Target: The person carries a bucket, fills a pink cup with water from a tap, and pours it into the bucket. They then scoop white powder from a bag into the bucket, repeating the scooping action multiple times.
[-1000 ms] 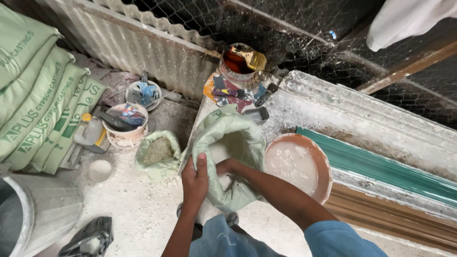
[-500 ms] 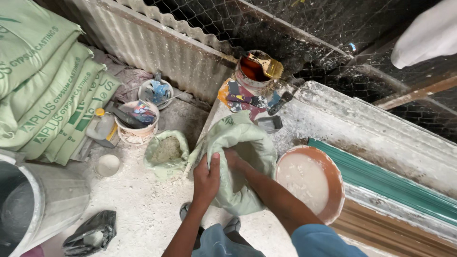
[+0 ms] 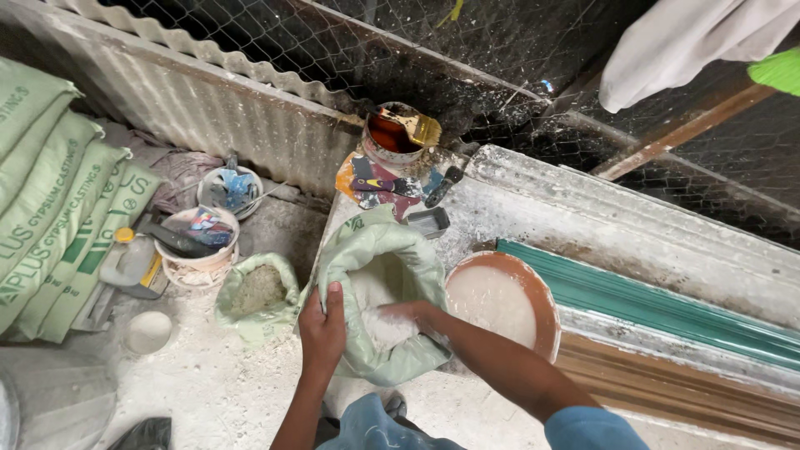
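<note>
I note the left hand (image 3: 323, 332) gripping the green sack's (image 3: 417, 258) rim; the right hand (image 3: 410, 315) (grip indeterminable) sits inside on white powder (image 3: 375, 292), with a brown bowl (image 3: 546, 304) just beyond it.

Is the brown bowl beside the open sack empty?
No, the brown bowl holds a pale, milky white mix that covers its bottom, right beside the open green sack of white powder.

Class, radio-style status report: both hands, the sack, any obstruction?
Left hand grips green sack rim. Right hand inside, in white powder. Orange bowl alongside; nothing blocking.
</note>
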`<state>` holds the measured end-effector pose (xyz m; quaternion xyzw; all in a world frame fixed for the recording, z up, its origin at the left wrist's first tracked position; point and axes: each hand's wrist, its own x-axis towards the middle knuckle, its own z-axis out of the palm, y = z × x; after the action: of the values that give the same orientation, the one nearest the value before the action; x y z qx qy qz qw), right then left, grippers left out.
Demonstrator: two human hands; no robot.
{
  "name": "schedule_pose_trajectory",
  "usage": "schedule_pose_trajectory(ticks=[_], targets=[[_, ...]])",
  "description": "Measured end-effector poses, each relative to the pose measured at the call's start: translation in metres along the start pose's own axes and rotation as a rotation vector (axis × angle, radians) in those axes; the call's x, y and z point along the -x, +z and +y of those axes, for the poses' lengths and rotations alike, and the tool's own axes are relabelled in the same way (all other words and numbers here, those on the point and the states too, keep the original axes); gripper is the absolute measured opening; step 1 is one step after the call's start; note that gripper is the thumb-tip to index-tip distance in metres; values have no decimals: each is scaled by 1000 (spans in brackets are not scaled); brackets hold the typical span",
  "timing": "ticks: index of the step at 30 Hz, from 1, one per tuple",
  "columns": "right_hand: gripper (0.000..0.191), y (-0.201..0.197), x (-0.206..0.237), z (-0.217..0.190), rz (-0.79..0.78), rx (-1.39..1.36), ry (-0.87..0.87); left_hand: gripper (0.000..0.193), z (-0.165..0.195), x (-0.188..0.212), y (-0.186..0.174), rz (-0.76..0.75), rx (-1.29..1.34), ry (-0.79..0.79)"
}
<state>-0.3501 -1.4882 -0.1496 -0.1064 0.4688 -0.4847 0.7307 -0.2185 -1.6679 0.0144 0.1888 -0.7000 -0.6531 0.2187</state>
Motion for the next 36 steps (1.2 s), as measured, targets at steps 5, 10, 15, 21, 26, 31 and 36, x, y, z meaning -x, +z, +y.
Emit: schedule_pose_trajectory(ticks=[5,10,15,21,26,31,36], targets=[[42,6,2,9,-110,-431,-278,48,4,8,-4,-14,51,-104],[43,29,17,-13,-140,-614,-446,50,0,11,-2,10,4,-251],[45,55,61,-39,-127,-650,-599,50,-7,15,-3,49,10,-108],[47,63,159,-30,14,-684,-803,49,-6,20,1,40,21,-33],[49,39,238,11,439,-651,-803,47,-3,23,3,44,82,-274],[51,-30,264,60,978,-359,-649,47,-4,23,6,30,101,-184],[58,-38,298,68,1097,-239,-269,47,2,23,8,42,92,-250]])
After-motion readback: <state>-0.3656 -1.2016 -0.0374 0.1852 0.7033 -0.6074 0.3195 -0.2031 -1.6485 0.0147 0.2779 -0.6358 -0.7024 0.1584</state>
